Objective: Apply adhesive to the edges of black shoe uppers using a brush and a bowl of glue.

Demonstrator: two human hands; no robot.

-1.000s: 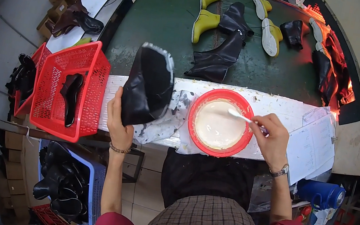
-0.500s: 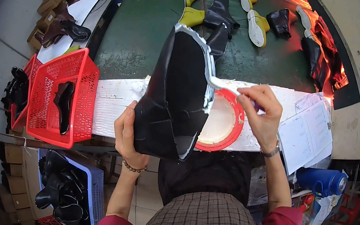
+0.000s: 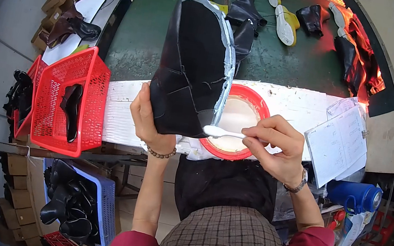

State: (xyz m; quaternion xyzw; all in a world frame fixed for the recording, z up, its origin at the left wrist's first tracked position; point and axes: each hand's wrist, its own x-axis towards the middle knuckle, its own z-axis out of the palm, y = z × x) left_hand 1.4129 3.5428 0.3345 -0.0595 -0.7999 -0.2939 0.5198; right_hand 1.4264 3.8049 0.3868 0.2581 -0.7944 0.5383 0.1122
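Boot point(image 3: 188, 64), black, with the opening toward the near side, held up tilted over the white bench point(image 3: 297, 102), just left of and partly in front of a red basin point(image 3: 262, 105) of pale paste point(image 3: 242, 117). Left hand point(image 3: 151, 128) cupped round the boot's lower left side, with the grip behind hidden. Right hand point(image 3: 281, 150) pinched narrow on a slim white brush point(image 3: 226, 134), almost level, with its head by the near end of the edge—hard to tell touching from just beside. Along the far and right edge of the opening, a white band point(image 3: 230, 55).

For an even coat, judging from here: turn the boot with the left hand rather than twisting the right wrist, so as to offer each stretch of edge squarely. Lay the brush head flat, with short, light strokes along the edge, overlapping slightly. Load sparingly—better another dip than a run down the black surface. Stay above the basin where possible, to catch drips. Check the near corner, apparently with less white, and fill any gaps. Mind the left fingers, away from the wet band. Avoid dripping on the papers point(image 3: 337, 139) to the right.
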